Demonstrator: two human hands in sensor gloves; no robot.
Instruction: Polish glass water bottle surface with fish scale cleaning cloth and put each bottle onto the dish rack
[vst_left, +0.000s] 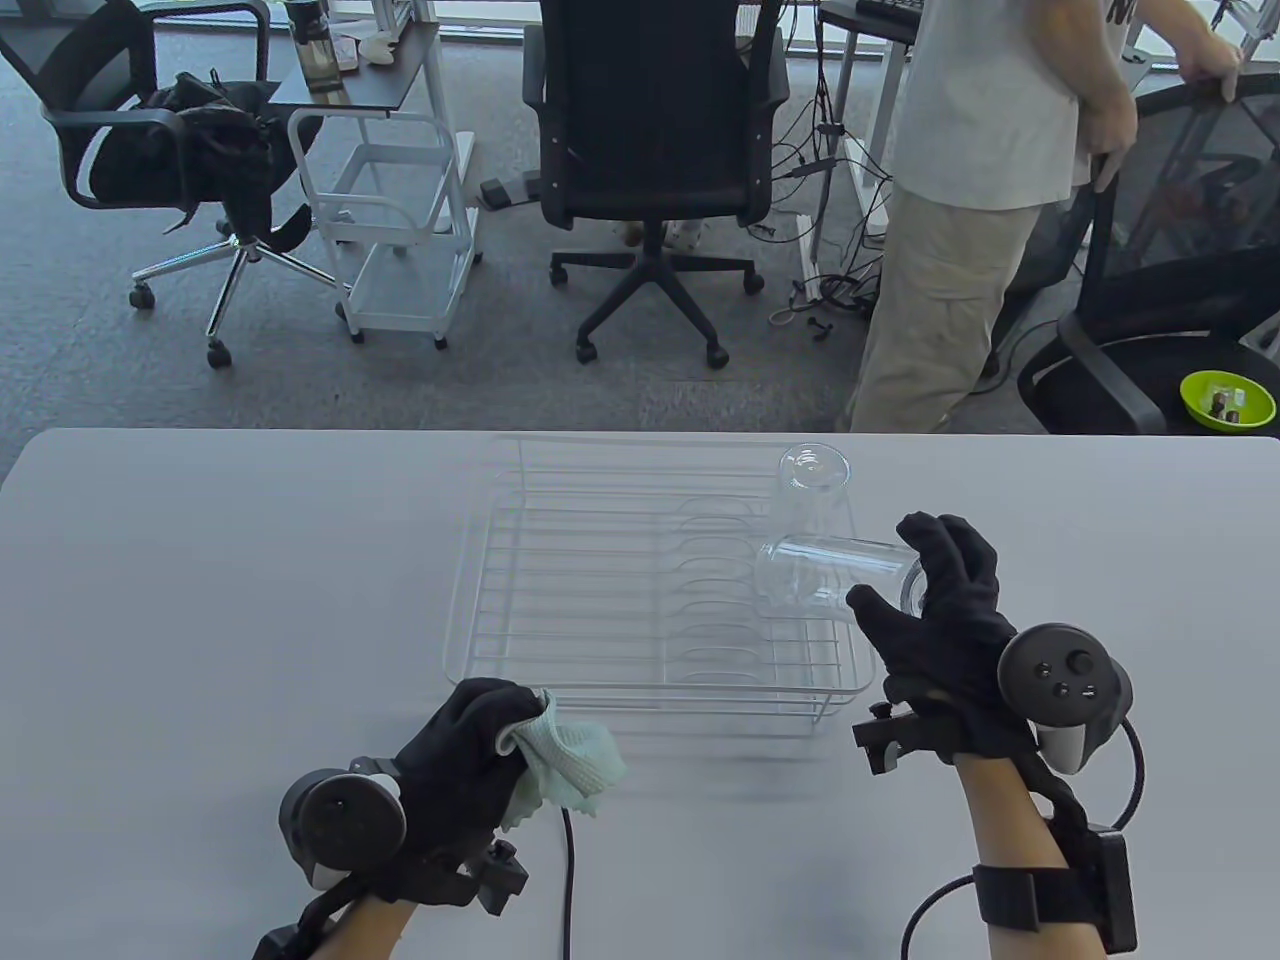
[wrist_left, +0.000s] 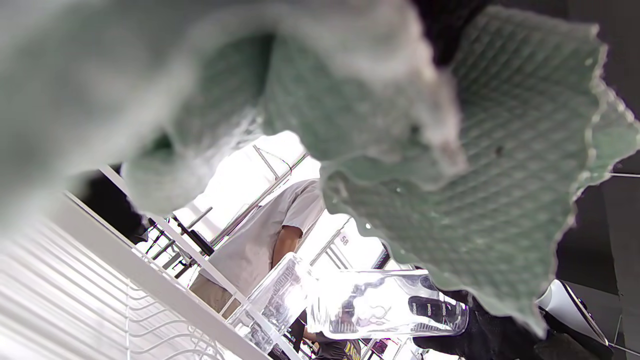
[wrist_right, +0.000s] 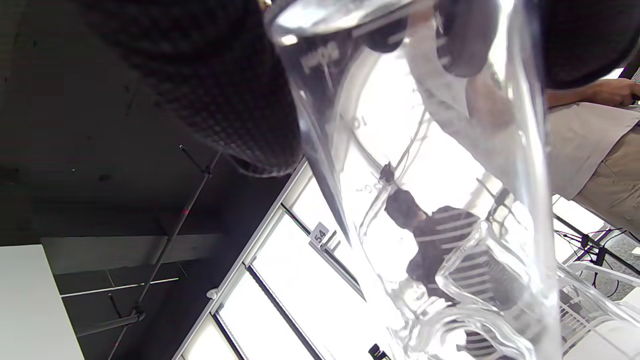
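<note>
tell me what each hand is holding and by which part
The right hand grips a glass bottle lying sideways over the dish rack, at its open-mouth end. The left hand holds the bunched green cloth by one end.

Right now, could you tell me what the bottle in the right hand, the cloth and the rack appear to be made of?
Bottle: clear glass, glossy; the rack shows through it.
Cloth: pale green woven fabric, scale-like texture, scalloped edge; likely microfibre.
Dish rack: thin wire, white-coated by the look.

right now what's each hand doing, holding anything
Left hand: grips the green cloth.
Right hand: grips a glass bottle lying sideways over the dish rack.
</note>
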